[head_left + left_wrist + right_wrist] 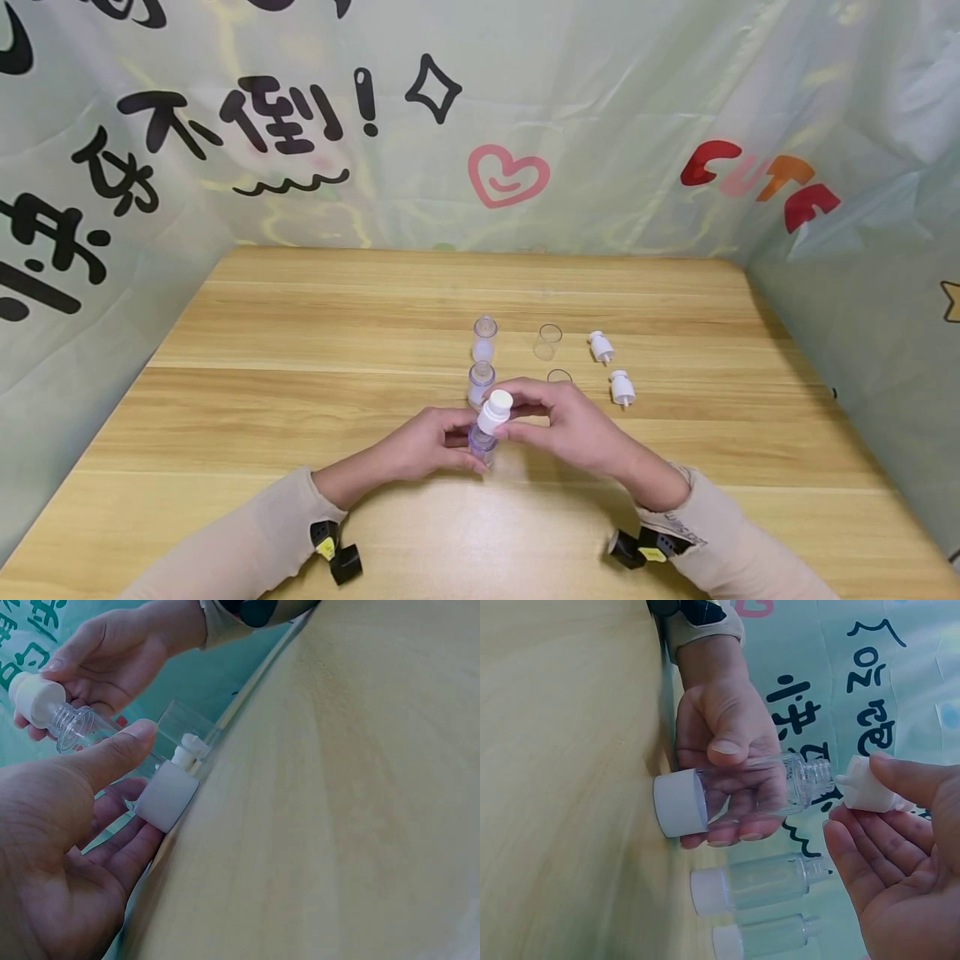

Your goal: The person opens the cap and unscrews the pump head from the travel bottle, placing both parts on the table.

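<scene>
My left hand (pixel 429 446) holds a clear bottle with a white base (pixel 681 802), thumb on one side and fingers on the other. The bottle stands upright on the wooden table, its threaded neck bare. Between thumb and fingers, my right hand (pixel 573 423) pinches a white pump head (pixel 866 786). The pump's short stem points at the bottle's mouth; whether it touches the neck I cannot tell. Just beyond, two more clear bottles, a nearer one (pixel 481 382) and a farther one (pixel 485 337), stand in line with the held one.
Two loose white pump heads, one farther (pixel 601 347) and one nearer (pixel 622 387), lie right of the bottles. Transparent caps stand between, one (pixel 544 348) behind another (pixel 559 377) that my right hand partly hides. Printed cloth (pixel 615 150) walls the table's back and sides.
</scene>
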Action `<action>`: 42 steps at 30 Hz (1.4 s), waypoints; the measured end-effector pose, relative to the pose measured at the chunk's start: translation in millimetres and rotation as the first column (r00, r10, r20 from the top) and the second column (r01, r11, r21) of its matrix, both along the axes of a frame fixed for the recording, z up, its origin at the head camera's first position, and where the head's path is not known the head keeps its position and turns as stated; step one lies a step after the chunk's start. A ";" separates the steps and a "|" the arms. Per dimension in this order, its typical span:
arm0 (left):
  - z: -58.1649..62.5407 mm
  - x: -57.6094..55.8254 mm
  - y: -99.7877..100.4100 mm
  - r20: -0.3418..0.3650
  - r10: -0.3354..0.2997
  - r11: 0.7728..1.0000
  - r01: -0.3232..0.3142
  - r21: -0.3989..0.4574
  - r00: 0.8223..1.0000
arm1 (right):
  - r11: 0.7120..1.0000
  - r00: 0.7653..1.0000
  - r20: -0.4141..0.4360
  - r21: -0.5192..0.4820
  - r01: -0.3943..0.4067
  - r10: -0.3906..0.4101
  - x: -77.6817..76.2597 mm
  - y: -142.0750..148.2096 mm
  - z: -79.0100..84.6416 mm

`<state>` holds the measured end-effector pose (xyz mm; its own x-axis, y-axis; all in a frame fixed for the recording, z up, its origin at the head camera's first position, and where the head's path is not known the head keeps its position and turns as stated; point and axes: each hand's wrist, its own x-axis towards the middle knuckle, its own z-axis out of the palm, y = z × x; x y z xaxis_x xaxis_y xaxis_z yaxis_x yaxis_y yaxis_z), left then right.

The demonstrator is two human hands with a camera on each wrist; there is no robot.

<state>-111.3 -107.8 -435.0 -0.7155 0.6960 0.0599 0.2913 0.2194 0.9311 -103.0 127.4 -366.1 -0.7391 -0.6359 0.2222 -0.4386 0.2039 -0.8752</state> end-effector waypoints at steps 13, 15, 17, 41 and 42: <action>-0.1 1.6 -0.4 0.027 0.006 1.000 -0.006 -0.002 1.000 | 0.993 0.993 -0.011 -0.014 0.116 -0.117 -0.5 13.9 13.1; -0.1 1.9 -0.2 0.031 0.007 1.000 -0.007 0.000 0.999 | 0.992 0.993 0.000 -0.025 0.121 -0.121 -0.5 16.6 14.7; -0.5 1.8 -0.1 0.031 0.009 1.000 -0.009 -0.001 0.999 | 0.992 0.993 0.009 -0.039 0.120 -0.120 -0.9 19.6 15.5; -2.2 0.9 -0.5 0.018 0.009 1.000 -0.009 -0.024 1.000 | 0.971 0.971 0.040 0.047 0.234 -0.236 -2.8 59.3 15.5; -2.2 0.9 -0.6 0.019 0.008 1.000 -0.008 -0.023 1.000 | 0.970 0.970 0.044 0.056 0.237 -0.239 -2.7 60.6 15.4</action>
